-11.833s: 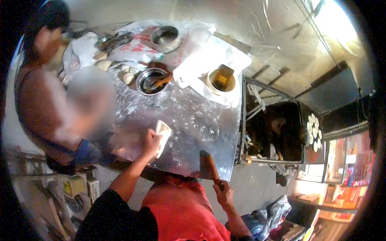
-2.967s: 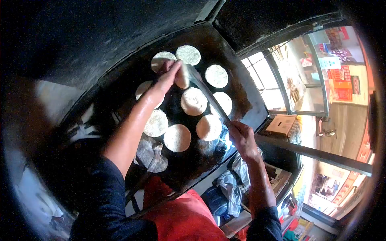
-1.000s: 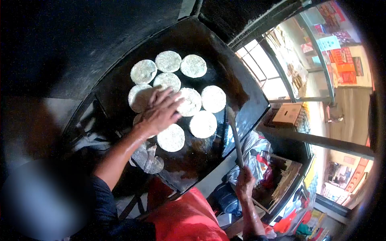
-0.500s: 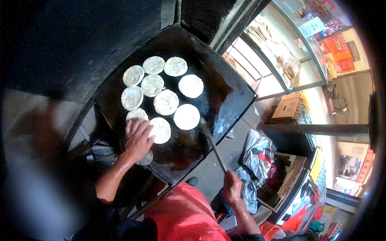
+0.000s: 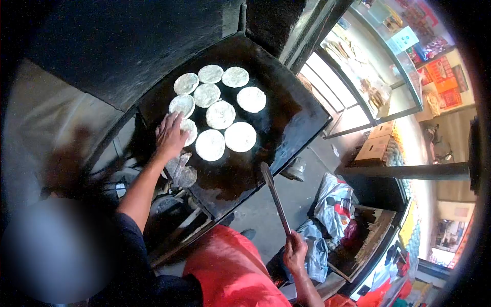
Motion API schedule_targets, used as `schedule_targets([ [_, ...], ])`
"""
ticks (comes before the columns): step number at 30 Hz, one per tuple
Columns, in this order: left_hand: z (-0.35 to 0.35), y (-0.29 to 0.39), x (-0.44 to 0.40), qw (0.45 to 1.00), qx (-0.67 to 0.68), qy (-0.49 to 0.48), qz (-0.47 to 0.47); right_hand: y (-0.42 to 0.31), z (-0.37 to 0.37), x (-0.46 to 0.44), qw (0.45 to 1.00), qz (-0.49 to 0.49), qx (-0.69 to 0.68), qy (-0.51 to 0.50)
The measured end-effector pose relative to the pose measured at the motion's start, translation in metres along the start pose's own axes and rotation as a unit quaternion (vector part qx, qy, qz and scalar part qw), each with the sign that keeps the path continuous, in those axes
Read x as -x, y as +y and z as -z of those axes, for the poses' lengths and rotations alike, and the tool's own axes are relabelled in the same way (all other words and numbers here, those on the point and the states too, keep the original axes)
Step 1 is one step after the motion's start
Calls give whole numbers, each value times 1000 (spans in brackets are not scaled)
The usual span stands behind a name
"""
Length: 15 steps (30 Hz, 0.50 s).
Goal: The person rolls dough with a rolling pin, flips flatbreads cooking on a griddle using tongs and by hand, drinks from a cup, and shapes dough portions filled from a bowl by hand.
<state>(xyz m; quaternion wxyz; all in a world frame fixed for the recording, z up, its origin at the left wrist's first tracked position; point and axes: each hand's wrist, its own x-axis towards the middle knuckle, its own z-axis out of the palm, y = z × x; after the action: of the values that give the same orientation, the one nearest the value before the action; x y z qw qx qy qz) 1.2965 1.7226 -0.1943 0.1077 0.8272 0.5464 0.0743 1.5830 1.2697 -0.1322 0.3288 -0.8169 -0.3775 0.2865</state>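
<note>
Several pale round flatbreads (image 5: 220, 114) lie flat on a dark griddle (image 5: 286, 102). My left hand (image 5: 171, 134) is over the griddle's left edge, fingers spread, its fingertips at two of the breads there; whether it presses on them cannot be told. In my right hand (image 5: 295, 251) is the lower end of a long flat stick (image 5: 276, 197), gripped with wrapped fingers. The stick's tip points up at the griddle's front right edge, away from the breads.
Plastic bags (image 5: 332, 204) and a wooden crate (image 5: 365, 245) stand at the lower right. Beyond the griddle are a glass display case (image 5: 358, 77) and a cardboard box (image 5: 376, 148). A metal pot-like object (image 5: 294, 170) sits on the floor. Dark panels rise behind the griddle.
The table and co-worker from the oldest frame are out of view. My left hand has moved from the middle of the breads to the left edge. The stick has been drawn back from the breads.
</note>
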Motion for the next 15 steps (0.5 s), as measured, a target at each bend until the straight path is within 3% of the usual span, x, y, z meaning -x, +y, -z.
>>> schedule_targets([
  [4, -8, -9, -42, 1000, -19, 16, 1, 12, -12, 27, 991, -91, -94, -9],
  [8, -14, -15, -81, 998, -56, -14, 17, 11, -25, 38, 992, -65, -104, -14],
  [14, -12, 32, -96, 984, -79, -70, -141, -33, -42, -6, 998, -53, -24, -19],
  [15, -8, 45, -92, 980, -45, -127, -145, -34, -46, -17, 999, -30, 8, -20],
])
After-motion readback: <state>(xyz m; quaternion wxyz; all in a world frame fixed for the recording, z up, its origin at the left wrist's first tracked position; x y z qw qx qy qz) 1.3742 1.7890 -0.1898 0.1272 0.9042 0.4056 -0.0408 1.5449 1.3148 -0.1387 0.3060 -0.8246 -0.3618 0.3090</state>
